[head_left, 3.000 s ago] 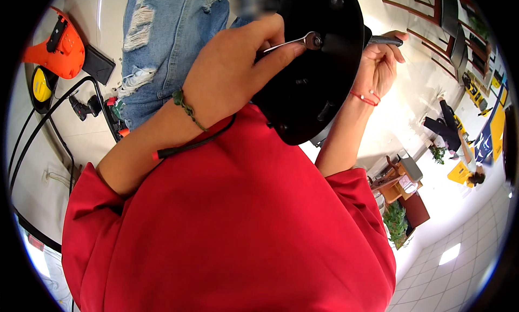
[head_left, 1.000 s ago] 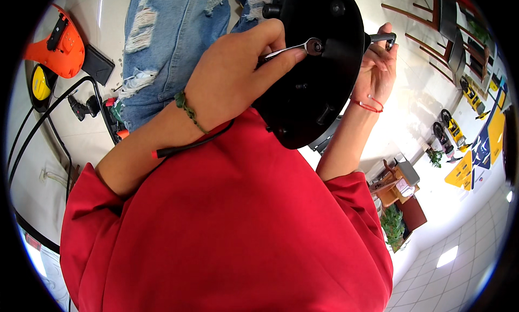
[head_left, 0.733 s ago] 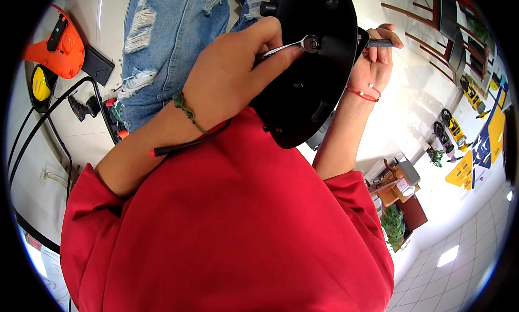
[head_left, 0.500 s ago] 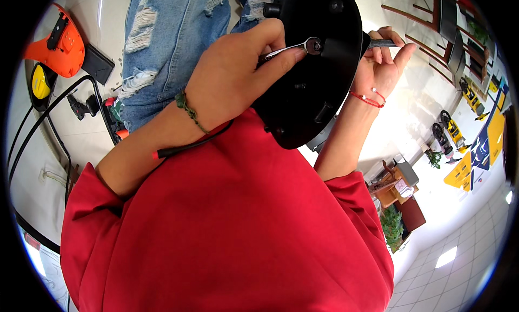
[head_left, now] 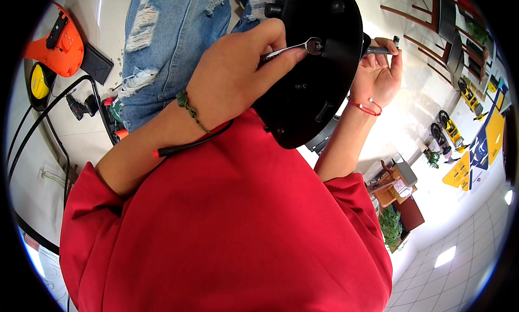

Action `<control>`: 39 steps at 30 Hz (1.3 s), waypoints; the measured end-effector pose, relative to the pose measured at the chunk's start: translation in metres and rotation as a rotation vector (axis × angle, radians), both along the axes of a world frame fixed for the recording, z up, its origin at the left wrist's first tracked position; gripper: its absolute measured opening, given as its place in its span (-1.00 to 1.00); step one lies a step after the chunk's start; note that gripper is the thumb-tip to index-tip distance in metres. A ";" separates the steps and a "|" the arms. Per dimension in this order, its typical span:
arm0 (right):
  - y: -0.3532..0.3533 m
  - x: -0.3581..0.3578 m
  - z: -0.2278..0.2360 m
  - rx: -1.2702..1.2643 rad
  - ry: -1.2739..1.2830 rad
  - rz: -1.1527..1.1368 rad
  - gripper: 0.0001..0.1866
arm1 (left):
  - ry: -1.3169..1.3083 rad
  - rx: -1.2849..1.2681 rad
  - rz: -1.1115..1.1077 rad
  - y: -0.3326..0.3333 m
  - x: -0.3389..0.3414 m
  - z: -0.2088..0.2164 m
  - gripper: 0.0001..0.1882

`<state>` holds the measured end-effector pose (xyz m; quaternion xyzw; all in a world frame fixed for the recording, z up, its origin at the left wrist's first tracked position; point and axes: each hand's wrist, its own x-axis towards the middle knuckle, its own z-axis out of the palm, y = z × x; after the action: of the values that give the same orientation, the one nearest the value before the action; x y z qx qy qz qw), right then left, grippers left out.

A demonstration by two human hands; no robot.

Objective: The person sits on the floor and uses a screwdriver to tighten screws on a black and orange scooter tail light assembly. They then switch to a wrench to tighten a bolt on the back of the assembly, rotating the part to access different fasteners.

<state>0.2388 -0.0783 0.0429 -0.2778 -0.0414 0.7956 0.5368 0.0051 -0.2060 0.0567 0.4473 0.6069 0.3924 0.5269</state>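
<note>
My left hand, a green braided bracelet on its wrist, is closed on a silver wrench. The wrench's ring end sits around a fastener on a large curved black shell. That shell stands between my hands, with posts and holes on the side I see. Beyond its right edge, my right hand, with a red string bracelet, is turned palm up. Its fingers are closed around a dark grey bar-shaped tool with a short black crosspiece at its outer end. The shell hides the tool's inner end.
A black cable with a red tip lies against my red shirt. On the left are an orange shell, a black box, a power drill and a black tube frame. Chairs stand at the right.
My right hand has shifted slightly left and its fingers have curled. The grey tool has turned, so its black end now shows. My left hand and the wrench look nearly unmoved.
</note>
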 end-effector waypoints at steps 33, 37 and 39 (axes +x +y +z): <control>-0.022 -0.010 0.010 0.093 -0.460 -0.069 -0.68 | 0.017 -0.038 -0.032 0.000 -0.003 0.000 -0.78; -0.022 -0.010 0.011 0.059 -0.357 -0.096 -0.68 | 0.019 -0.029 -0.028 -0.001 -0.003 0.000 -0.78; -0.022 -0.011 0.011 0.077 -0.275 -0.070 -0.69 | 0.021 -0.028 -0.024 -0.001 -0.002 -0.001 -0.77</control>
<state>0.2275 -0.1003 0.0541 -0.3648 -0.1354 0.7285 0.5638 0.0026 -0.2068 0.0559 0.4514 0.6123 0.3727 0.5314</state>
